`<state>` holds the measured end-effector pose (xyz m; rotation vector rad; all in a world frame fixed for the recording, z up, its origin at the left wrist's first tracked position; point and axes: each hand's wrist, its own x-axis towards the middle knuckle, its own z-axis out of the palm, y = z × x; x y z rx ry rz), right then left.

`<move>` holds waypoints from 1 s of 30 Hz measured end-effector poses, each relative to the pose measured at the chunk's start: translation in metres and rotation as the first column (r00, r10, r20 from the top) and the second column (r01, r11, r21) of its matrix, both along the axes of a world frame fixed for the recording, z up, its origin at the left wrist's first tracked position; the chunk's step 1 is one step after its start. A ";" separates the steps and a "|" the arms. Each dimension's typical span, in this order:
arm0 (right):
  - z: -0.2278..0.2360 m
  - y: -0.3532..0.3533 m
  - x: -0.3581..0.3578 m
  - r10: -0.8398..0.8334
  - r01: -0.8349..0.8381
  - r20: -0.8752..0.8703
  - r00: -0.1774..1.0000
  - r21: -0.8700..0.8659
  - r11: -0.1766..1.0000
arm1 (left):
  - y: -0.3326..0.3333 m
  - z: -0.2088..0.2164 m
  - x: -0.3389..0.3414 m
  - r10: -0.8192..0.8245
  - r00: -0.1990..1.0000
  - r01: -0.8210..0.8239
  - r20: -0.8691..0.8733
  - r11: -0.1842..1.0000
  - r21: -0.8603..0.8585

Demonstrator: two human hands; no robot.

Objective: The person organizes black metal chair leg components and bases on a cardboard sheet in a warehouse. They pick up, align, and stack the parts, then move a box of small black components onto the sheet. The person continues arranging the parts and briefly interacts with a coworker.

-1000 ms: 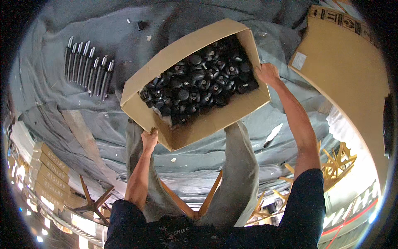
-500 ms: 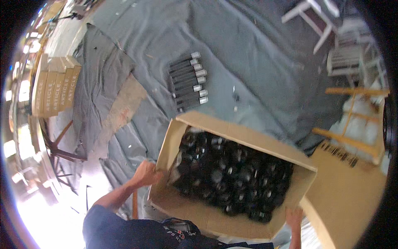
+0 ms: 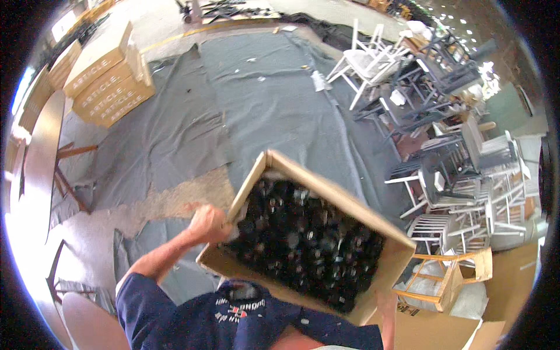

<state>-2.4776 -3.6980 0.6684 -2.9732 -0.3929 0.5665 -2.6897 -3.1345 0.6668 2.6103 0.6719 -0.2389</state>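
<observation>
An open cardboard box [image 3: 341, 203] is in front of my body, tilted so that its far left corner points forward. Many small, shiny black pieces [image 3: 306, 239] fill much of it; their kind is too blurred to tell. My left hand [image 3: 209, 224] grips the box's left end, with the fingers wrapped at its edge. At the lower right end, my right hand [image 3: 385, 304] holds the box by its side; its fingers are partly hidden.
Grey cloth sheets [image 3: 280, 111] cover the floor ahead. Stacked cartons [image 3: 111, 87] stand at the left, near a long tabletop [image 3: 44, 157]. White chairs [image 3: 367, 61] and dark chair frames [image 3: 434, 169] crowd the right side. A wooden frame [image 3: 443, 280] is nearer, beside flat cardboard [image 3: 434, 329].
The view has swung up and round, bringing the chairs and far floor into sight. The row of black pieces with pale ends has left view. The box has turned and stays in both hands.
</observation>
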 end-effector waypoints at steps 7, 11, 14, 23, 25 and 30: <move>-0.021 0.240 0.128 0.353 -0.376 0.148 0.924 0.174 0.910 | 0.130 0.044 -0.010 0.379 0.902 -0.371 0.208 0.925 -0.081; -0.048 0.421 0.211 0.386 -0.392 0.072 0.919 0.110 0.913 | 0.217 -0.005 -0.004 0.515 0.837 -0.514 0.184 0.856 -0.060; -0.059 0.558 0.293 0.499 -0.503 0.126 0.858 0.008 0.864 | 0.313 -0.019 0.036 0.555 0.789 -0.574 0.261 0.819 -0.007; -0.005 0.889 0.464 0.624 -0.626 0.069 0.779 0.025 0.779 | 0.533 0.027 0.170 0.765 0.631 -0.767 0.130 0.640 -0.049; -0.015 0.950 0.499 0.589 -0.591 0.050 0.806 0.044 0.805 | 0.603 0.026 0.209 0.722 0.666 -0.737 0.189 0.676 0.010; -0.034 1.064 0.580 0.550 -0.571 0.170 0.818 0.123 0.811 | 0.789 0.031 0.334 0.639 0.734 -0.658 0.227 0.753 0.006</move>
